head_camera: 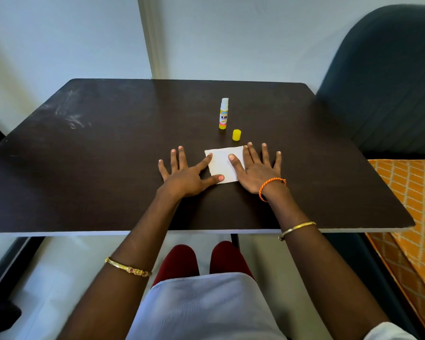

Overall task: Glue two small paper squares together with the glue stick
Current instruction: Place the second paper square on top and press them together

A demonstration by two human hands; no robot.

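Paper: a white paper square (223, 164) lies flat on the dark table (84, 168), near its middle; whether it is one sheet or two stacked, I cannot tell.
Left hand (184, 174): flat, fingers spread and straight, grasping nothing; forefinger and thumb tips press the paper's 9 o'clock edge.
Right hand (258, 168): flat and spread likewise, released; thumb rests on the paper, palm over its 3 o'clock edge.
Glue stick (223, 114): upright, uncapped, at 12 o'clock from the paper, apart from it.
Cap (236, 135): yellow, standing just beside the stick at its 4 o'clock.
Chair (383, 77): dark, at 2 o'clock beyond the table.
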